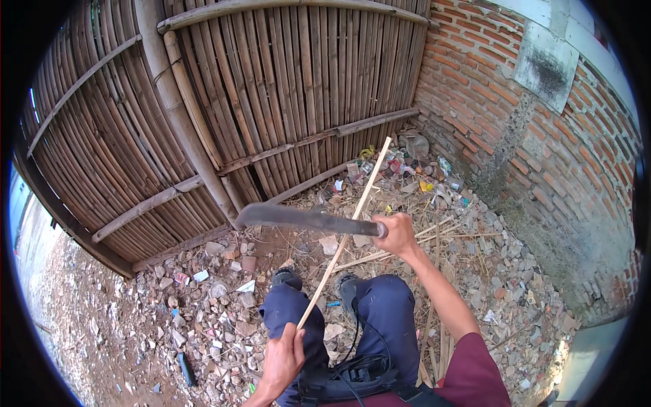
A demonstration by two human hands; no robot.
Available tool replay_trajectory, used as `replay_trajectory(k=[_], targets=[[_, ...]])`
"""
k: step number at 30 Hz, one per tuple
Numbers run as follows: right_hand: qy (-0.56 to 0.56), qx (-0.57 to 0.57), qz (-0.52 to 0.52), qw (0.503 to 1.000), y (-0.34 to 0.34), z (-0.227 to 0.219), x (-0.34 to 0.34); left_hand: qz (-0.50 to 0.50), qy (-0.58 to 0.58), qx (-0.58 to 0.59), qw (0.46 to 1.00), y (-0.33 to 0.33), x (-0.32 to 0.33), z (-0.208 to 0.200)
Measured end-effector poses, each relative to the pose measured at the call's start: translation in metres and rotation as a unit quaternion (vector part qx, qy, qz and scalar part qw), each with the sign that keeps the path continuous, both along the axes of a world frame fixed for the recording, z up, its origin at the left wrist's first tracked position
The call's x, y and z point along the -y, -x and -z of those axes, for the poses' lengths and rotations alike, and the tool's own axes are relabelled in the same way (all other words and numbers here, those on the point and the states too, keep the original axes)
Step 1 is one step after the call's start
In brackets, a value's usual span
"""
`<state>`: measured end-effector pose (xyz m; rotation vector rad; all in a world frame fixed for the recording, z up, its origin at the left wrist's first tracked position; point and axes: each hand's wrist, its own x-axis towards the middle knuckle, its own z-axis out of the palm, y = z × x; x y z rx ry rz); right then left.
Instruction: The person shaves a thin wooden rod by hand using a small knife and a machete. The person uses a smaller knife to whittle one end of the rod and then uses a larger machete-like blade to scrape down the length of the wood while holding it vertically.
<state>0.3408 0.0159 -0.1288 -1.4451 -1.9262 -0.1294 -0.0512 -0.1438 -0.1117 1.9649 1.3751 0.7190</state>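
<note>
My left hand (283, 358) is closed round the lower end of a long, pale bamboo strip (366, 192), which slants up and away to the right. In my right hand (397, 235) is the handle of a machete (305, 220). Its dark, slightly blurred blade points left, with a broad curved tip, and crosses the strip about midway. Whether the blade touches the strip I cannot tell. Several more pale strips (400, 249) lie on the ground beyond my knees and beside my right leg.
A slatted bamboo fence (285, 81) rises ahead and to the left, meeting a brick wall (488, 102) on the right. Stony rubble (224, 298) covers the ground, with litter (426, 186) heaped in the corner. A dark bottle-like object (185, 370) lies at lower left. Black cables (359, 370) hang at my waist.
</note>
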Motion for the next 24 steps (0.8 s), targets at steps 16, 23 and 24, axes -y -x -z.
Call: replay_trajectory(k=[16,23,24], targets=[[-0.027,-0.033,-0.030,0.999,-0.015,0.000,-0.020,-0.002,0.032,-0.001,0.999,0.013,0.023,-0.011],[0.002,-0.063,0.081,0.995,-0.025,0.000,-0.025,-0.032,0.036,0.009,0.999,0.018,0.030,-0.007],[0.001,-0.063,0.081,0.995,-0.019,0.001,-0.019,-0.032,0.052,0.003,0.998,0.020,0.029,-0.008]])
